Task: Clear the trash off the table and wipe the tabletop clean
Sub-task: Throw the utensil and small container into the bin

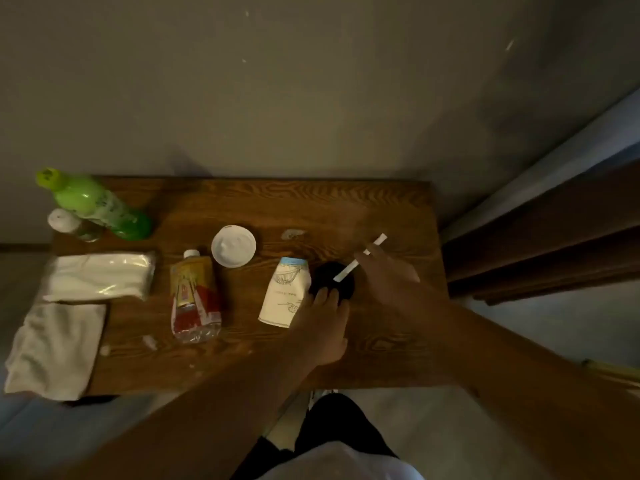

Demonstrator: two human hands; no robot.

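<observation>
home room, small wooden table, plain wall

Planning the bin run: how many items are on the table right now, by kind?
Bottles: 3 (green bottle, small white-capped bottle, crushed clear bottle)
Paper cup: 1, on its side
Lids: 2 (white lid, black lid)
Straw: 1, in the right hand
Tissue pack: 1
Cloth: 1
Total: 9

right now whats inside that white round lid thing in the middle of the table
The white lid lies open side up on the table, holding only a pale whitish film or smear. No solid item shows inside. What is beneath it is covered.
</observation>
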